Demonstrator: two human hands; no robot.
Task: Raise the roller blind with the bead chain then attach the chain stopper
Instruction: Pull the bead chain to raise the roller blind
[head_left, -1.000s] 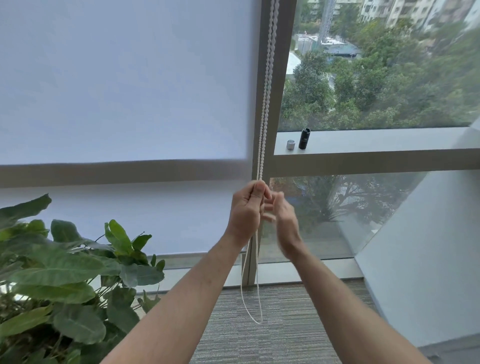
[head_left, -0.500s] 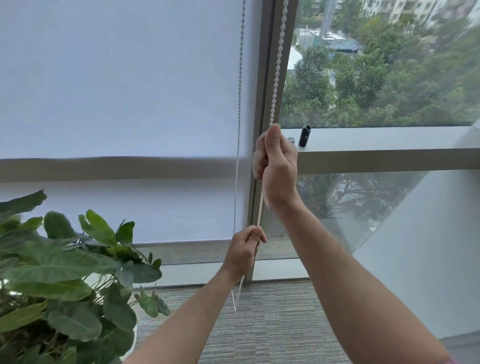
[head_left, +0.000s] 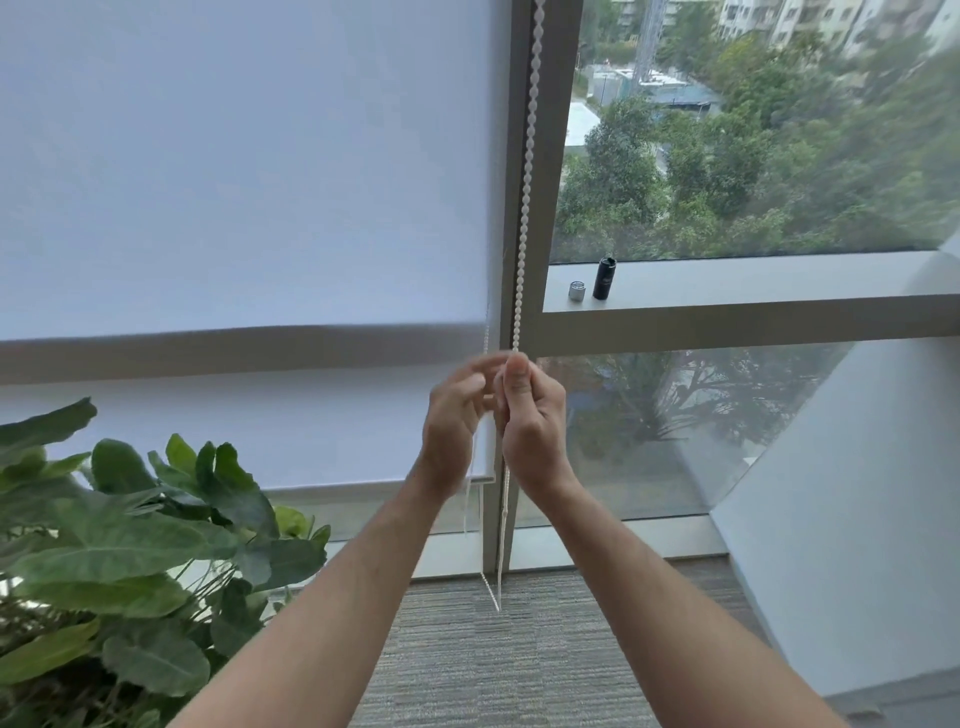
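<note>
**Both hands at the bead chain**

Your right hand (head_left: 532, 415) pinches the front strand of the bead chain (head_left: 525, 182) between thumb and curled fingers, just below the window's crossbar. Your left hand (head_left: 454, 421) sits beside it, fingers curled near the rear strand; it is blurred, so you cannot tell whether it grips. The chain's loop hangs near the carpet. Behind, the roller blind (head_left: 234, 182) covers the left pane, its bottom bar low. A black bottle (head_left: 604, 278) stands on the ledge (head_left: 753, 283).
</note>
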